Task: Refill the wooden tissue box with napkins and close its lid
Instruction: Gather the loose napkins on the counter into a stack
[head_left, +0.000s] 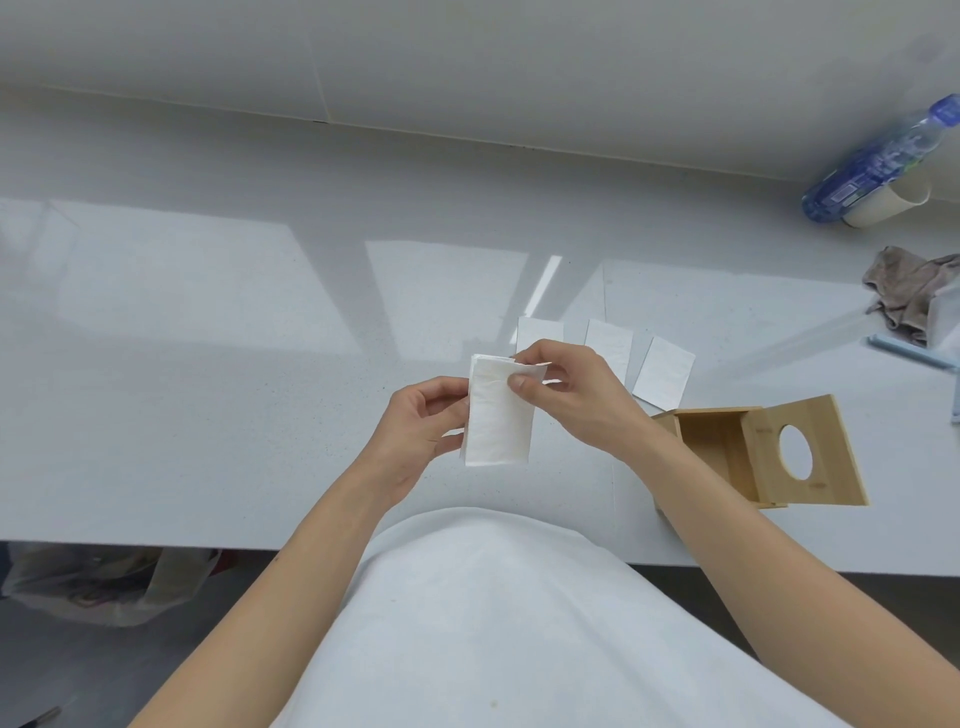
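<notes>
**Napkin stack in both hands, box off to my right**

Head view: I hold a folded stack of napkins above the table, in front of my body. My left hand grips its left edge, fingers curled behind; my right hand pinches the top right corner between thumb and fingers. The stack's long axis runs away from me, tilted slightly.

The wooden tissue box lies to the right of the stack and a little nearer me, close under my right forearm, so my right hand is the nearer one. Its lid, with the round hole, stands swung open on the far right side, and the open cavity faces left and up, towards my hands. I judge the stack must travel rightward into that opening.

Three more napkins lie flat beyond my hands.
</notes>
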